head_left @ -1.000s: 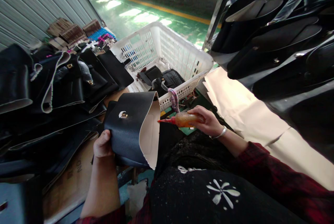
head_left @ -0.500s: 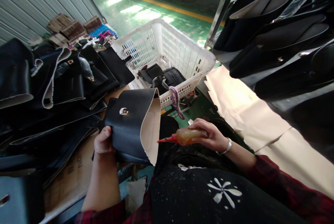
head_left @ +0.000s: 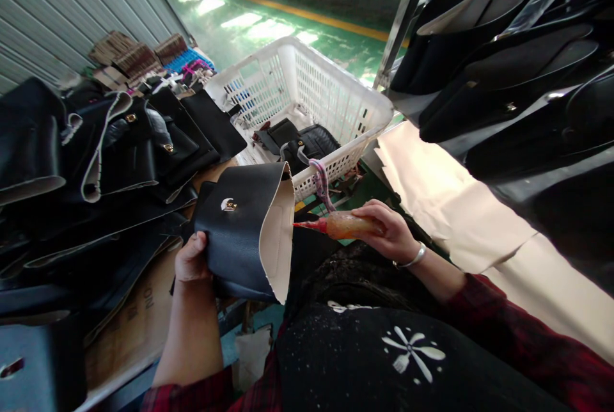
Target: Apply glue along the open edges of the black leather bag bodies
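We see the left hand [head_left: 192, 261] gripping a black bag body [head_left: 235, 233] near the white crate [head_left: 373, 108], the right hand [head_left: 392, 231] holding a squeeze bottle [head_left: 349, 225], its red nozzle [head_left: 313, 225] at the pale edge [head_left: 289, 258]. We judge this edge-coating; the next move calls for steady tracing.

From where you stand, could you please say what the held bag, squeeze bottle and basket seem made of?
The bag: leather or imitation leather, I can't tell which; black, softly shiny, fine-grained. The squeeze bottle: likely soft plastic, translucent, amber-toned. The basket: probably moulded plastic, white, with regular slots.
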Demonstrator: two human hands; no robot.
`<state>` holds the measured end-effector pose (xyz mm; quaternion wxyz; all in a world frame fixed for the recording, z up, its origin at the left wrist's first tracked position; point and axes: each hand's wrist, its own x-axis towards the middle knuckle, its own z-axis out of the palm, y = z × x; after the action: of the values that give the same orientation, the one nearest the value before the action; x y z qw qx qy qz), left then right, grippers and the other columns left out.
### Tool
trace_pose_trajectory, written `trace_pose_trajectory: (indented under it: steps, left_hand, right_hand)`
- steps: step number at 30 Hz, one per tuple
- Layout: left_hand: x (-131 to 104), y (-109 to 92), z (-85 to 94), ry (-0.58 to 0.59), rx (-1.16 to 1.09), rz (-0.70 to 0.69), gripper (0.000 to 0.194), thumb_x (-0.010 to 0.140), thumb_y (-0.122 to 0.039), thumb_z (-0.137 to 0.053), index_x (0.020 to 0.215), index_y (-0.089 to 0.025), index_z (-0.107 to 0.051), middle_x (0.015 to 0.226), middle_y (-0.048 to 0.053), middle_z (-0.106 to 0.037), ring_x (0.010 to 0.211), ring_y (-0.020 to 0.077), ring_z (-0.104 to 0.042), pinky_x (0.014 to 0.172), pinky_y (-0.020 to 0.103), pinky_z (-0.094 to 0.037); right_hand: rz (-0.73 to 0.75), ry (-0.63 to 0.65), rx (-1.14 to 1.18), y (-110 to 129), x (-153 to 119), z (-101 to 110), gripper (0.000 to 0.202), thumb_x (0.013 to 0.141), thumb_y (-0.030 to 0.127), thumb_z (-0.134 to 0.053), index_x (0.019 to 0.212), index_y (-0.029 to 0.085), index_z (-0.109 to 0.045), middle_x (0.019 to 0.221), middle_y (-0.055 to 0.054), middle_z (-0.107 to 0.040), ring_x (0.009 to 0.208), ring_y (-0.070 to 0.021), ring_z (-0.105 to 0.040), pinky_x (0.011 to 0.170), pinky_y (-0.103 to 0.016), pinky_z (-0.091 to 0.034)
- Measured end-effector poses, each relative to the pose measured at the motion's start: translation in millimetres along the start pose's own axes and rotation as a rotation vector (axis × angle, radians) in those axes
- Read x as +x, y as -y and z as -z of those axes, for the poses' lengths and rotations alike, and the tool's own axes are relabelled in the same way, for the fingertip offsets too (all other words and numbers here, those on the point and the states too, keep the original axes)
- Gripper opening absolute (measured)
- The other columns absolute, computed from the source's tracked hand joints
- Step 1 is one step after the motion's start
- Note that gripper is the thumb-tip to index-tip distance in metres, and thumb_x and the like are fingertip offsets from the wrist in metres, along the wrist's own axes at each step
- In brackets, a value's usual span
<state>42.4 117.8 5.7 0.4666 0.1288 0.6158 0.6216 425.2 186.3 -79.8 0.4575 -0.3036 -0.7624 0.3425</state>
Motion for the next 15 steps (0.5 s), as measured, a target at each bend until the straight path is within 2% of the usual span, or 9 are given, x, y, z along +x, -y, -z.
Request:
trace_pose_trajectory:
  steps: [6,15]
  left_hand:
    - [-1.0,-0.8,-0.2,-0.006,0.015,-0.007,0.061,0.021,-0.047,-0.1,0.07,-0.018,-0.078,0.08,0.007,-0.079,0.099,0.0391,-0.074,0.096,0.045,-0.06]
    - [1.7,0.8,1.6,0.029,0.032,-0.048,0.055,0.025,-0.048,-0.1,0.065,-0.018,-0.075,0.078,0.007,-0.079,0.113,0.0406,-0.069,0.099,0.044,-0.059]
  right_hand:
    - [-0.05,0.077,0.078,-2.5,-7.4,-9.6,0.026,0.089,0.031,-0.071,0.112,0.021,-0.066,0.089,-0.007,-0.062,0.07,-0.0181,-0.061,0.057,-0.028,-0.051]
    - [-0.113,0.185,0.279,25.9,-32.3,-17.6,0.029,0.092,0.042,-0.072,0.112,0.021,-0.066,0.089,-0.006,-0.063,0.072,-0.0173,-0.062,0.059,-0.026,-0.051]
